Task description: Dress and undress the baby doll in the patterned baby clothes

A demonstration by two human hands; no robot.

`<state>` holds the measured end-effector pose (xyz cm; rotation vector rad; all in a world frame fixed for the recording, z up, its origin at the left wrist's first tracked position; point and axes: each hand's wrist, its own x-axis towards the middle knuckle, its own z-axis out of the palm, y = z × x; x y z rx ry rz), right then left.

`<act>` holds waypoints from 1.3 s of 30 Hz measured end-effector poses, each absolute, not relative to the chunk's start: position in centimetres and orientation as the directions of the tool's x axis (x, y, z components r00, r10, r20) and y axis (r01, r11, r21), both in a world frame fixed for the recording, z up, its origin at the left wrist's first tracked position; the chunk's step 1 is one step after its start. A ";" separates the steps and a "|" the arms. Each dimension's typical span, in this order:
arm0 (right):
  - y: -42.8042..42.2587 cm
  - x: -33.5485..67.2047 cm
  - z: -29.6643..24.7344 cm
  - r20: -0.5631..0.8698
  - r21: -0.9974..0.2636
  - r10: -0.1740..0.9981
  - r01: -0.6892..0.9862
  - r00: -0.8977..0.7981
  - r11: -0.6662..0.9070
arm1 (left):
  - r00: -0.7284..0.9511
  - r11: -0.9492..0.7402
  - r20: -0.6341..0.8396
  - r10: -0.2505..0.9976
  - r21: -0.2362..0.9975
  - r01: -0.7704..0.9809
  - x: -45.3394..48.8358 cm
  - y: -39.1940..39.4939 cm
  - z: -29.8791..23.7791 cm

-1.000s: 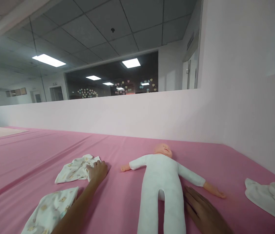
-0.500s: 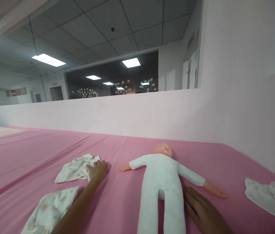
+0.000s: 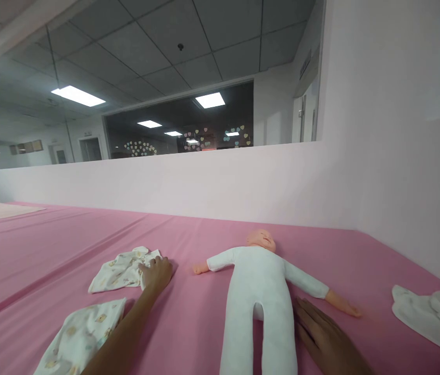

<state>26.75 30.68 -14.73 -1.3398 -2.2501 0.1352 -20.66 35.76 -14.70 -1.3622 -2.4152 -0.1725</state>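
Note:
On its back lies a baby doll (image 3: pixel 259 276) with a white cloth body and bare head and hands, arms spread and legs toward me. My left hand (image 3: pixel 158 272) rests on the right edge of a folded white baby garment (image 3: pixel 116 272) with a small print, its fingers slightly bent and apart over the cloth. Beside the doll's hip and leg on the right, my right hand (image 3: pixel 323 333) lies flat, fingers stretched out, holding nothing. A second printed baby garment (image 3: pixel 81 336) lies nearer me, partly hidden by my left forearm.
A pink sheet (image 3: pixel 188 312) with creases at the left covers the surface. White folded cloth (image 3: pixel 430 315) lies at the right edge. Behind runs a white wall (image 3: pixel 204 182) with a wide window (image 3: pixel 157 62). A pale mat (image 3: pixel 4 211) lies at the far left.

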 end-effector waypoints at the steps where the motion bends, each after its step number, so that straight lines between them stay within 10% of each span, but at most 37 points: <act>1: 30.7 26.7 -14.7 0.372 -0.335 0.846 0.795 -0.382 0.506 | -0.470 0.528 0.366 0.803 -0.069 0.847 -20.7 35.8 -14.7; 39: 30.2 26.5 -14.1 0.334 -0.344 0.861 0.801 -0.383 0.490 | -0.471 0.535 0.376 0.798 -0.082 0.841 -20.5 35.7 -14.7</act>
